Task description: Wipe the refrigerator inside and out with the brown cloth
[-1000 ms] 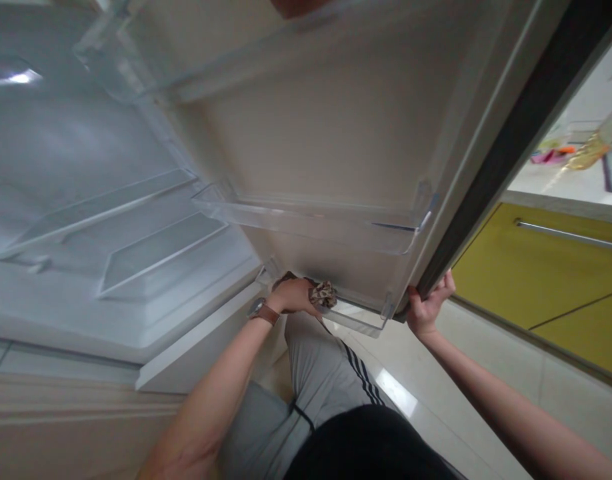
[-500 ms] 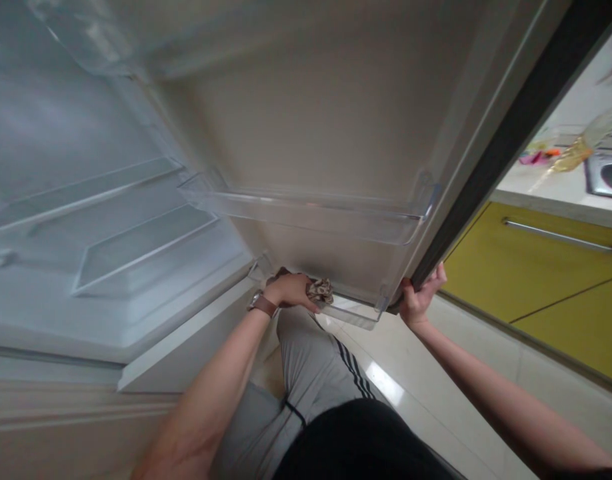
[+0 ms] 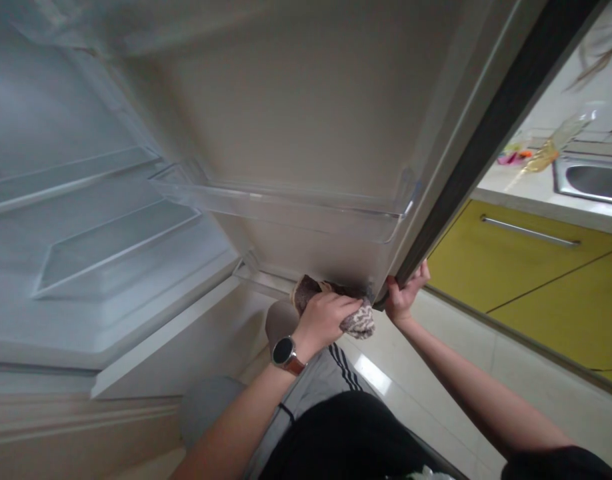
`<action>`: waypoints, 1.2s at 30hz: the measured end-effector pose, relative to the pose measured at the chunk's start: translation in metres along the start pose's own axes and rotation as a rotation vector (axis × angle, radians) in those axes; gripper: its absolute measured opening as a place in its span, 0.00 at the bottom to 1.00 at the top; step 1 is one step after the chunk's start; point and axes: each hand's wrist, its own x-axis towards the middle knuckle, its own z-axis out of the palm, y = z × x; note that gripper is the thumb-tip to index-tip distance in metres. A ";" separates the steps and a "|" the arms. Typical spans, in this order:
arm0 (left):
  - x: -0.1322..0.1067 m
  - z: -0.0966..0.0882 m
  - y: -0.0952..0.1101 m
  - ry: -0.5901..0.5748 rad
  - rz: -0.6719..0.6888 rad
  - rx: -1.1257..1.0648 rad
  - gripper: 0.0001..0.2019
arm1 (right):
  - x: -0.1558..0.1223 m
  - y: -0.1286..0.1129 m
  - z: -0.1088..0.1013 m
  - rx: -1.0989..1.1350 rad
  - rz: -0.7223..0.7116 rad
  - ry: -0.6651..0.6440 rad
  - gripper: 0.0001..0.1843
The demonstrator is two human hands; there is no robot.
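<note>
The open fridge door (image 3: pixel 311 113) carries 2 clear bins (image 3: pixel 286 207), 1 above the other; a patterned cloth (image 3: pixel 360 324) is bunched on the rim of the lower bin (image 3: pixel 263 281). Beyond, the counter (image 3: pixel 516 190) holds a sink (image 3: pixel 593 180) and a clear bottle (image 3: pixel 549 150).

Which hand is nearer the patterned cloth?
Left. The left hand clutches the cloth; the right hand holds the fridge door edge just beside it, not touching.

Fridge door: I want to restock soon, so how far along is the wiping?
Done: shelves and bin stand bare. In hand: the left hand presses a cloth low on the door while the right hand grips its edge. Left: unclear; no visible sign shows which surfaces are wiped.
</note>
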 end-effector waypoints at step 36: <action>-0.159 -0.115 -0.194 1.580 -0.821 -1.150 0.26 | 0.011 -0.002 -0.002 0.031 0.096 0.003 0.57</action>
